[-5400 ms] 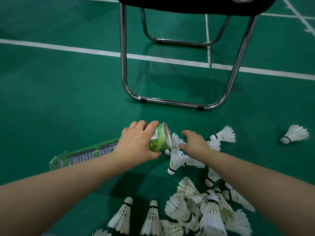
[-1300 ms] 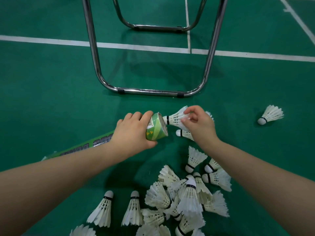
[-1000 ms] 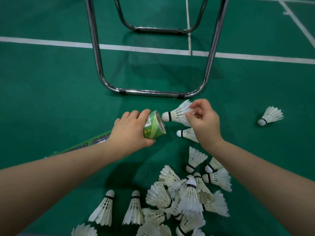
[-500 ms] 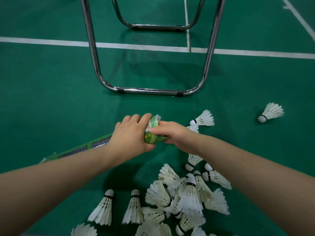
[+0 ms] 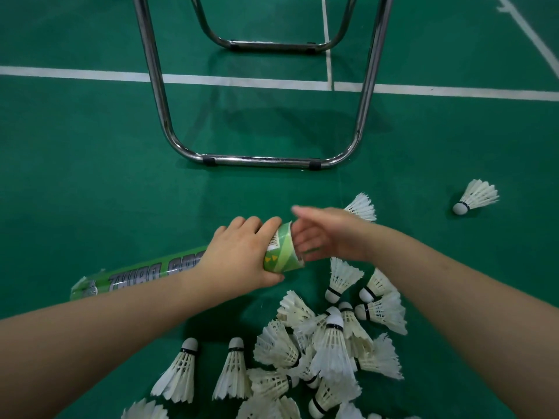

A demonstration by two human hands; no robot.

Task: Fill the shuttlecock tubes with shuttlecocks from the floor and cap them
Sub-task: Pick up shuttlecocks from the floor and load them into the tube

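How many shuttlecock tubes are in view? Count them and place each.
1. The green tube runs from lower left to centre, gripped near its open end by the left hand; the right hand is at its mouth. Others may lie outside the frame.

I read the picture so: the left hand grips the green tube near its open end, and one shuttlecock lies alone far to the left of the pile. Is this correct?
Not quite. The lone shuttlecock lies to the right of the pile, not the left; the head view shows it. The left hand does grip the green tube near its open end.
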